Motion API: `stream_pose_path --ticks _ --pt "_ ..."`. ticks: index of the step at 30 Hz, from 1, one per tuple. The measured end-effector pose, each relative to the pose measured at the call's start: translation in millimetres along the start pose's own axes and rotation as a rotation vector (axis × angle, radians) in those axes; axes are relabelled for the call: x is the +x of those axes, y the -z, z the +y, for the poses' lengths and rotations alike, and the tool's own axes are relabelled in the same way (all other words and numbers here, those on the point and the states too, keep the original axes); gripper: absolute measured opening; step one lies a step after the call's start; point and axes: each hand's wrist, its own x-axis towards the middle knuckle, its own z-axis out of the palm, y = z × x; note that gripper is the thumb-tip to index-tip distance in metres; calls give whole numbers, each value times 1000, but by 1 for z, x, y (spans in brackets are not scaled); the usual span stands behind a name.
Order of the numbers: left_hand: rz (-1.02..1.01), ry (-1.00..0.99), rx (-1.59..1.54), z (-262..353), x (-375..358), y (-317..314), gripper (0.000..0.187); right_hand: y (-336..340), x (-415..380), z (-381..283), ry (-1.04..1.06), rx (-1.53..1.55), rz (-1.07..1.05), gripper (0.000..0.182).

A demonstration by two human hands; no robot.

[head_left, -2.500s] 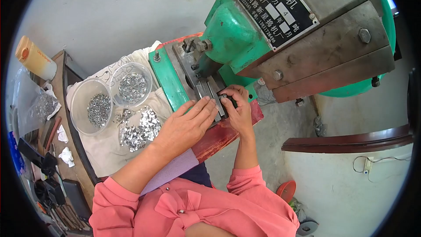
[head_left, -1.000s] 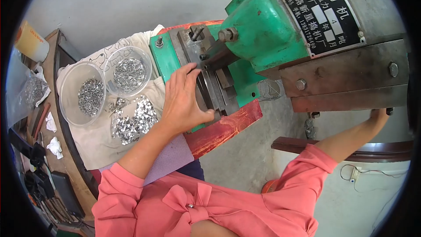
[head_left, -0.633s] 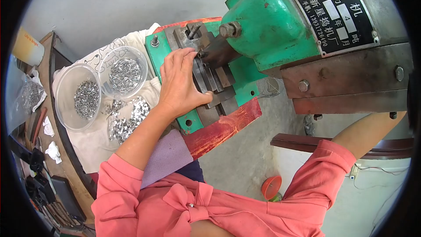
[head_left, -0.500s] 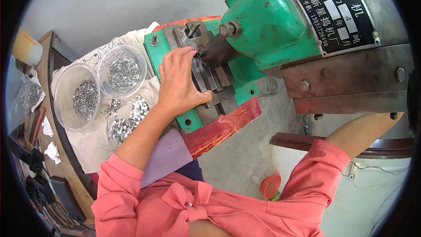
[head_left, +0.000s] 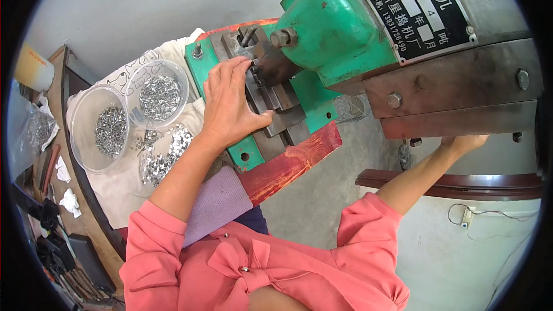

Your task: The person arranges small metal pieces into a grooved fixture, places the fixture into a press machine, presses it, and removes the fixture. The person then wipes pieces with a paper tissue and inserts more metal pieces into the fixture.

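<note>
My left hand (head_left: pixel 228 101) rests on the steel die block (head_left: pixel 277 99) of the green press (head_left: pixel 331 23). Its fingers reach along the far side and the thumb is spread apart at the near end; no part shows between them. On the right, my right hand (head_left: pixel 469 143) is partly hidden behind the dark metal guide (head_left: pixel 455 89) of the press, and its fingers cannot be made out. Beside the press base are two clear tubs, one (head_left: pixel 80 132) with small metal pieces, the other (head_left: pixel 183 89) with shiny metal pieces.
Loose metal pieces (head_left: pixel 164 158) lie on the pale cloth (head_left: pixel 118 198). A purple cloth (head_left: pixel 216 201) hangs near the red wooden board (head_left: pixel 294 164). At the left is a wooden desk (head_left: pixel 86 219) with tools, tissues and a plastic bag.
My right forearm and wrist have come into view below the press guide, and the right elbow has moved left. My left hand stays at the die block. The view has shifted slightly.
</note>
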Motion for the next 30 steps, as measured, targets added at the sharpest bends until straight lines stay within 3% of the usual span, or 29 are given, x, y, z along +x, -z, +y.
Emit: stream_pose_path --ticks 4,10,21,24,27,29,30 --pt "-18 24 -5 -1 -1 0 98 27 49 2 -23 -183 -214 26" --pt "-13 23 -9 0 0 0 93 57 143 18 -139 -310 -305 29" --pt "-21 20 -4 -1 0 0 96 62 134 42 -87 -464 -219 39" --pt "-29 29 -15 1 1 0 97 56 90 43 135 -487 -138 42" --pt "-33 34 3 1 1 -1 97 9 -6 43 714 -544 5 44" --pt "-40 39 3 1 1 -2 96 -11 -14 -1 35 -162 79 40" --pt "-32 38 -5 2 5 -2 96 -7 -5 0 42 -96 32 36"
